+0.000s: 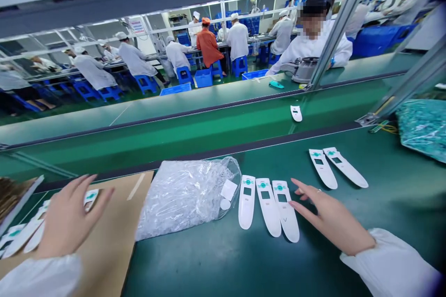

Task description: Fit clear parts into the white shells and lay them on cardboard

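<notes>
My left hand hovers over a brown cardboard sheet, fingers spread. Partly hidden beneath it, several white plastic housings with small windows and green print lie on the cardboard. On the green bench, my right hand is open, its fingertips beside the rightmost of three white housings set side by side. Whether it touches that housing I cannot tell. Two more white housings lie farther back on the right. Between my hands rests a clear plastic bag full of small transparent parts, with a white square label on it.
Beyond the bench runs a green conveyor belt carrying one white housing. A bag of teal parts sits at the far right, near a metal post. Across the belt, a person in white works; others sit farther back.
</notes>
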Demonstrator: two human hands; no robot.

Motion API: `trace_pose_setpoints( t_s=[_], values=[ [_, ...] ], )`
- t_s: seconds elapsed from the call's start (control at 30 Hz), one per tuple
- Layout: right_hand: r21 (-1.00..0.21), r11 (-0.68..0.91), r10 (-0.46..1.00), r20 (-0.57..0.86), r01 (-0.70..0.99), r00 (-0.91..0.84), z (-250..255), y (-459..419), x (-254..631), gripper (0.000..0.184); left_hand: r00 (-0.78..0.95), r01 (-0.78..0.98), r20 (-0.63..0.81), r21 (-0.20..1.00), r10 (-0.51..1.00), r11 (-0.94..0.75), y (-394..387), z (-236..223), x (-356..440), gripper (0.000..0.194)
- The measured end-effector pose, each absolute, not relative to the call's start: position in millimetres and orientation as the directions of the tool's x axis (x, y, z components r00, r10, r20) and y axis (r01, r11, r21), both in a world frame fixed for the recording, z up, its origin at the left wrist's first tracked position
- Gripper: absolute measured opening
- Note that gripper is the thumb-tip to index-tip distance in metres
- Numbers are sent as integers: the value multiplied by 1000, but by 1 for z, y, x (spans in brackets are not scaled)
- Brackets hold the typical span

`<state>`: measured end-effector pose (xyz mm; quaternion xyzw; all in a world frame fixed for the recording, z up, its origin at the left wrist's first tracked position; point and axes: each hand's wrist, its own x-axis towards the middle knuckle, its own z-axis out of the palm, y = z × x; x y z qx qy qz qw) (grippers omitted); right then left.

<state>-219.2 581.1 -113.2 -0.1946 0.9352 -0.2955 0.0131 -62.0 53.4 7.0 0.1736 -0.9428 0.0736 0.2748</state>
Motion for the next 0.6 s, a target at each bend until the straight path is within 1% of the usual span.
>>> trace_pose_setpoints(
  t_s=[0.03, 0.07, 0.1, 0.13, 0.17, 0.2, 0.23, 0.3, 0.33, 0.4, 0.47, 0.6],
  values=[
    [-563, 751, -367, 80, -346, -927, -112, 577, -222, 75, -807, -252, 558, -30, -193, 967, 79, 12, -73, 60],
    [-565, 751, -365, 74, -341, -928, -111, 573, -224, 76, -818, -116, 569, -24, -82, 993, 108, 15, -83, 48],
    [-566, 752, -366, 69, -338, -928, -109, 569, -226, 76, -805, 21, 593, 4, 14, 1000, 140, 15, -92, 34],
    [-567, 753, -367, 61, -335, -928, -108, 566, -227, 75, -781, 134, 620, 48, 76, 990, 172, 12, -100, 24],
    [-569, 752, -370, 52, -332, -928, -108, 564, -228, 75, -778, 248, 611, 84, 147, 965, 202, 6, -108, 18],
    [-571, 752, -372, 44, -329, -927, -108, 562, -228, 74, -800, 322, 565, 120, 202, 939, 230, -2, -114, 17],
    [-573, 752, -374, 37, -326, -927, -108, 560, -228, 74, -836, 354, 501, 175, 226, 919, 254, -11, -120, 14],
    [-576, 751, -377, 26, -322, -926, -109, 558, -227, 73, -901, 320, 375, 242, 216, 916, 288, -34, -131, 11],
    [-578, 751, -378, 22, -320, -925, -110, 558, -227, 72, -923, 290, 327, 245, 202, 925, 299, -44, -136, 12],
    [-580, 751, -379, 13, -316, -925, -110, 557, -227, 70, -950, 226, 265, 207, 167, 952, 312, -63, -143, 20],
    [-585, 749, -380, 4, -311, -925, -109, 556, -227, 70, -957, 172, 259, 155, 128, 973, 318, -76, -146, 29],
    [-587, 751, -377, -5, -303, -926, -108, 554, -227, 69, -955, 110, 286, 108, 75, 988, 323, -84, -146, 31]
  ],
)
